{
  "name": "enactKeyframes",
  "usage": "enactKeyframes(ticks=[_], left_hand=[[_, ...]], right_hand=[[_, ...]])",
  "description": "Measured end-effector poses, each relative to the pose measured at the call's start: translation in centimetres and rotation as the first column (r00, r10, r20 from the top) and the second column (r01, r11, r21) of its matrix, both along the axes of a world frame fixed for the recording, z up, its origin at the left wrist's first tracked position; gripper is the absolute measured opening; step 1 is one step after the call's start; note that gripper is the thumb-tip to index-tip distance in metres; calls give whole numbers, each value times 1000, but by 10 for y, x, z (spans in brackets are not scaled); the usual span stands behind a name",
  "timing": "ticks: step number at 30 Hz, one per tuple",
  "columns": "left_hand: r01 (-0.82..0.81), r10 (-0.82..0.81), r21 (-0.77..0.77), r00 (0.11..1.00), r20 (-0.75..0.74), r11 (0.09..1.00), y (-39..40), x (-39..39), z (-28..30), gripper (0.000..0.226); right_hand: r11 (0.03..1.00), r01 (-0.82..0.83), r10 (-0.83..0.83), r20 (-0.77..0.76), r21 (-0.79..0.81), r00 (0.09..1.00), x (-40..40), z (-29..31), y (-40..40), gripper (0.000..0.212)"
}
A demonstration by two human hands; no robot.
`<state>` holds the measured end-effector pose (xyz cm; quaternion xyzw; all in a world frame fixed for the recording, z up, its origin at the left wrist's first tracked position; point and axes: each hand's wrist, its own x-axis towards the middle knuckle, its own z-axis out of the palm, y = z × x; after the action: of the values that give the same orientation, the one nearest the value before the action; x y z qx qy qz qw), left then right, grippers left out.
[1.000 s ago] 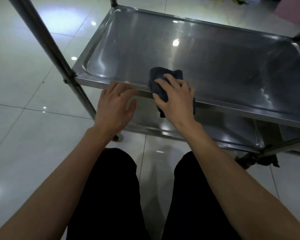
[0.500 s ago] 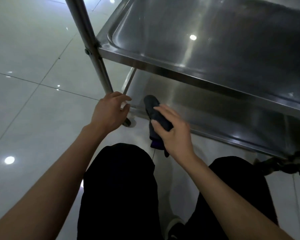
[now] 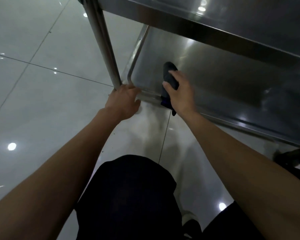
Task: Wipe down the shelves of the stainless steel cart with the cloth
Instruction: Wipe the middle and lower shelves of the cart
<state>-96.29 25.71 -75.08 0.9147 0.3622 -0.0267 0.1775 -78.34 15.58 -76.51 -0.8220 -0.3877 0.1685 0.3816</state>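
We see a glossy pale tiled floor (image 3: 33, 101) crossed by thin dark grout lines (image 3: 59, 71). Bright round reflections of ceiling lights (image 3: 12, 146) dot the tiles. The lighting looks dim and cool overall.

Lower shelf (image 3: 215, 70), near left corner: your right hand (image 3: 180, 94) on cloth (image 3: 170, 75); your left hand (image 3: 125, 99) at the corner post (image 3: 102, 42). Upper shelf (image 3: 215, 23) above.
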Motion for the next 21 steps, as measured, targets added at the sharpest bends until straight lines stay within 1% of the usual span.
enactKeyframes(ticks=[2, 4, 6, 9, 12, 14, 18, 21], left_hand=[[6, -6, 3, 1000, -16, 1000, 4, 0, -7, 42], [11, -10, 10, 1000, -20, 1000, 9, 1, -12, 43], [9, -8, 20, 999, -32, 1000, 13, 2, -17, 43], [-1, 3, 20, 997, -72, 1000, 18, 4, -26, 44], [1, 3, 36, 994, -111, 999, 17, 5, -33, 43], [-8, 14, 54, 995, -101, 999, 16, 5, -38, 41], [-23, 25, 77, 1000, -16, 997, 16, 1, -49, 37], [-45, 43, 27, 996, 80, 999, 16, -6, -58, 31]], right_hand=[[995, -58, 61, 30, -82, 998, -1, -2, 10, 48], [975, -113, 136, 113, -193, 984, -2, -9, 16, 47], [940, -117, 183, 182, -320, 966, -3, -17, 18, 49], [888, -148, 252, 192, -436, 948, -1, -31, 23, 50], [858, -223, 340, 187, -462, 922, 3, -39, 26, 51], [849, -254, 377, 193, -464, 906, 3, -43, 29, 51], [832, -241, 404, 247, -500, 881, -2, -54, 51, 52], [814, -243, 440, 287, -528, 851, -5, -58, 75, 54]])
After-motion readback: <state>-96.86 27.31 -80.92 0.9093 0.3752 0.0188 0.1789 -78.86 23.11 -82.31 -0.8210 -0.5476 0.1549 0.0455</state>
